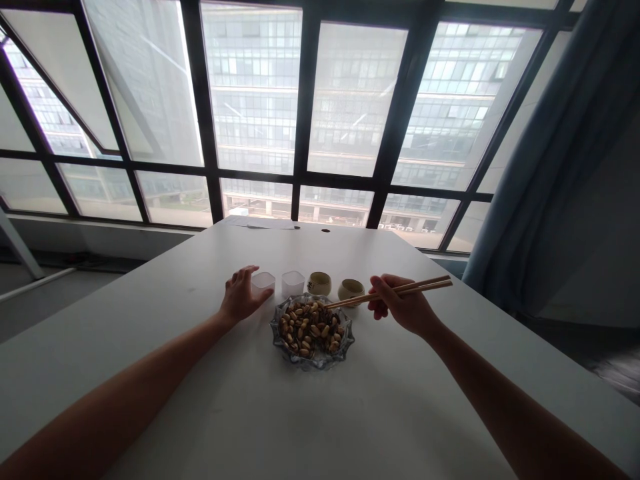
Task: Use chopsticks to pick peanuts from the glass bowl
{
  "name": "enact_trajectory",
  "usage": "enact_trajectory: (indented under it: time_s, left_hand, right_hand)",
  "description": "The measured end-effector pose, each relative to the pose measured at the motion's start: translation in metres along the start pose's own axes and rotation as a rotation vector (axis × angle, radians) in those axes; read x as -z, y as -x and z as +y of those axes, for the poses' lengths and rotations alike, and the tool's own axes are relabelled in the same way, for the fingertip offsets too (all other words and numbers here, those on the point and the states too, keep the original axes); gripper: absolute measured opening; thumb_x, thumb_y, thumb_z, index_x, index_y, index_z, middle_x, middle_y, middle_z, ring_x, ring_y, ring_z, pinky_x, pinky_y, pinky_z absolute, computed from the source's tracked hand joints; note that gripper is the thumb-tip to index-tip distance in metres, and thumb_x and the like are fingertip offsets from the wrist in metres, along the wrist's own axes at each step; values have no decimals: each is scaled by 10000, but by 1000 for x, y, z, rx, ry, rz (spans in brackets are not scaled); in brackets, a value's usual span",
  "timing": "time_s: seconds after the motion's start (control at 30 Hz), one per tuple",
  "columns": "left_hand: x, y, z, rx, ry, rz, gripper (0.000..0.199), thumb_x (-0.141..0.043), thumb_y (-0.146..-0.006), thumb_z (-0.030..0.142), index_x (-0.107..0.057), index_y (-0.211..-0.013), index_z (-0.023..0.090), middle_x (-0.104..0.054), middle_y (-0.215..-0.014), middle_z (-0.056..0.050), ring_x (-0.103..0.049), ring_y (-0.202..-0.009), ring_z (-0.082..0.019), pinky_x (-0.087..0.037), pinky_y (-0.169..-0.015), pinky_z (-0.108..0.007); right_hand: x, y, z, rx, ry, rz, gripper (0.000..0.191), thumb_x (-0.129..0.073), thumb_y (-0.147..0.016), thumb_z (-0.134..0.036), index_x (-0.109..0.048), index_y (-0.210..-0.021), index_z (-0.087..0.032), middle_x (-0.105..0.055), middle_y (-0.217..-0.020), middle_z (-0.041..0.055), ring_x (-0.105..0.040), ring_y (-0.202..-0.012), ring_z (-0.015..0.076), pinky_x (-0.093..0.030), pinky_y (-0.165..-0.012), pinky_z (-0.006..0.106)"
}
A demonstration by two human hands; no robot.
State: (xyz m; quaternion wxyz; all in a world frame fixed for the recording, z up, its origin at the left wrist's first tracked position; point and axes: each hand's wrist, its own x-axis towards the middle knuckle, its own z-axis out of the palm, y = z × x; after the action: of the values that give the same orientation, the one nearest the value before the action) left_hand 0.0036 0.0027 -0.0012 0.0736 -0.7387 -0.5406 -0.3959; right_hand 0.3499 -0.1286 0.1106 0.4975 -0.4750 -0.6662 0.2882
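Observation:
My left hand (240, 295) is around the left side of a small clear plastic cup (263, 283), thumb in front and fingers behind. In my right hand (399, 301) is a pair of wooden chopsticks (420, 286), pointing left. Their tips reach the pistachios (302, 330) heaped in a scalloped glass bowl (313, 364), where darker thin seeds are mixed in. Whether the tips pinch a nut is too small to tell. A second clear plastic cup (293, 284) stands beside the first. Right of it come two yellowish-green teacups, one in the middle (319, 285) and one (351, 291) partly behind the chopsticks.
Everything stands on a white table (250, 413). Sheets of paper (263, 223) lie at its far end, close to large framed windows (255, 87). A blue-grey curtain (540, 147) hangs at the right.

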Motion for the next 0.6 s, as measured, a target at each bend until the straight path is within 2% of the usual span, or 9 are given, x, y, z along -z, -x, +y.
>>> enact_trajectory:
  time_s: [0.17, 0.4, 0.47, 0.6]
  left_hand:
    - [-2, 1, -1, 52, 44, -61, 653, -660, -778, 533, -465, -1297, 189, -573, -1345, -181, -564, -1204, -371, -451, -975, -529]
    - [0, 2, 2, 106, 115, -88, 620, -685, -772, 451, -456, -1300, 220, -660, -1202, -139, -656, -1053, -326, -509, -904, -475]
    - [1, 2, 4, 72, 146, -50, 630, -696, -761, 414, -442, -1307, 228, -646, -1215, -129, -651, -1050, -306, -523, -900, -455]
    - [4, 2, 8, -81, 194, 83, 634, -664, -740, 248, -427, -1326, 198, -589, -1275, -137, -571, -1193, -301, -495, -998, -451]
  right_hand:
    - [2, -1, 2, -11, -12, 20, 530, -652, -785, -679, -626, -671, -161, -679, -535, 45, -616, -403, 137, -497, -381, 226]
    - [3, -2, 3, -43, -53, 28, 539, -684, -744, -692, -631, -656, -163, -679, -527, 47, -612, -395, 141, -496, -374, 232]
    - [3, -3, 4, -74, -79, 53, 541, -706, -721, -692, -635, -660, -159, -681, -527, 52, -612, -393, 142, -489, -370, 230]
    - [5, -7, 9, -166, -172, 132, 551, -743, -679, -690, -638, -660, -150, -674, -508, 64, -601, -377, 146, -461, -345, 226]
